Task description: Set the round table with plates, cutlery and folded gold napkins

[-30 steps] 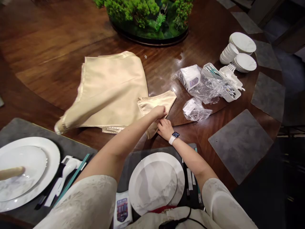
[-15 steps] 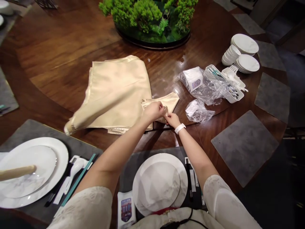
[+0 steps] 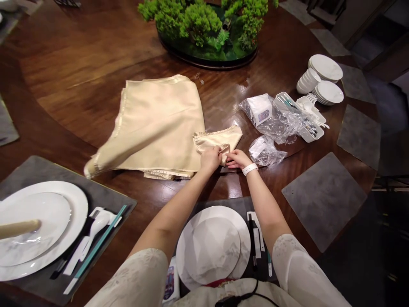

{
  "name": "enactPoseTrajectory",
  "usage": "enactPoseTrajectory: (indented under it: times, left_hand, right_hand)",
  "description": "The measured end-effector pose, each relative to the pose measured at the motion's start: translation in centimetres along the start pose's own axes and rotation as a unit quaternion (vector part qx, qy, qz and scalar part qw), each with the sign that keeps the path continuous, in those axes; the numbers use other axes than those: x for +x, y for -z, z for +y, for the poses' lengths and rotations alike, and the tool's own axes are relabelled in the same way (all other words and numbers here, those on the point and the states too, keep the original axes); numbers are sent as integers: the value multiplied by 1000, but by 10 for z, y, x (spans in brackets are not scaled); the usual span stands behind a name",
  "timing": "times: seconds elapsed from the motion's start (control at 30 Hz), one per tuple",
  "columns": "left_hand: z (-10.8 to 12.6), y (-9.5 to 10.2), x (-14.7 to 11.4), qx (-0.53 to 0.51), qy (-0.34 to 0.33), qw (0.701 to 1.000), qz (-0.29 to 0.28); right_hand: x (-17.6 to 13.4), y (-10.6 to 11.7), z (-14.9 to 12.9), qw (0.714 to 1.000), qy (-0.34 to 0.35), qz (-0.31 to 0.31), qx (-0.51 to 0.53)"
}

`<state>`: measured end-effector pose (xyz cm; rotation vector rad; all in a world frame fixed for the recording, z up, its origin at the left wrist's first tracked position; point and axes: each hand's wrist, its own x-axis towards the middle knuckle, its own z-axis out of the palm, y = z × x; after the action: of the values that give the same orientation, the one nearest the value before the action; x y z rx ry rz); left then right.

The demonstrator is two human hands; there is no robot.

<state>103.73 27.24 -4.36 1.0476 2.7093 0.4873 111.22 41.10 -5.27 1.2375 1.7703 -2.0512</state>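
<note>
A small folded gold cloth napkin (image 3: 217,138) lies on the wooden table, its hemmed edge at the left and a pointed corner at the upper right. My left hand (image 3: 211,159) is closed on its near edge, where the fabric bunches into a small fold. My right hand (image 3: 239,159), with a white watch band at the wrist, pinches the same bunched part from the right; its lower fingers are loosely curled. Left of both hands, a stack of gold napkins (image 3: 162,123) touches or nearly touches the small one. Some fingertips are hidden by the cloth.
Near me are a stacked plate setting (image 3: 213,251) and, left, another plate setting (image 3: 76,230) with a spoon (image 3: 97,224) and chopsticks (image 3: 96,249). Rightward lie plastic wrapping (image 3: 268,151), a utensil tray (image 3: 311,135) and stacked dishes (image 3: 327,68). A miniature garden (image 3: 204,34) stands behind.
My left hand has shifted slightly right and lower, and the napkin's near edge is now bunched up. My right hand's fingers have loosened a little and moved slightly right.
</note>
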Motion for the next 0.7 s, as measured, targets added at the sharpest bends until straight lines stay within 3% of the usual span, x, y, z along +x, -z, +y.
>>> enactPoseTrajectory:
  times: [0.1,0.2,0.33,0.5,0.6,0.7]
  left_hand:
    - [-3,-8,-1,-15,0,1000,10]
    - [-4,-9,-1,-29,14,999,8]
    - [-1,-4,-1,-34,38,999,6]
    - [4,-2,-1,-31,66,997,5]
    - [7,-3,0,-27,75,997,7]
    - [9,-5,0,-31,77,996,12]
  right_hand:
    - [21,20,-14,979,70,177,-70]
    - [47,33,-32,959,93,239,-121]
    - [67,30,-50,957,105,228,-145]
    - [65,19,-60,973,123,189,-42]
    - [59,14,-68,966,221,121,-63]
    - [48,1,-81,918,342,46,-193]
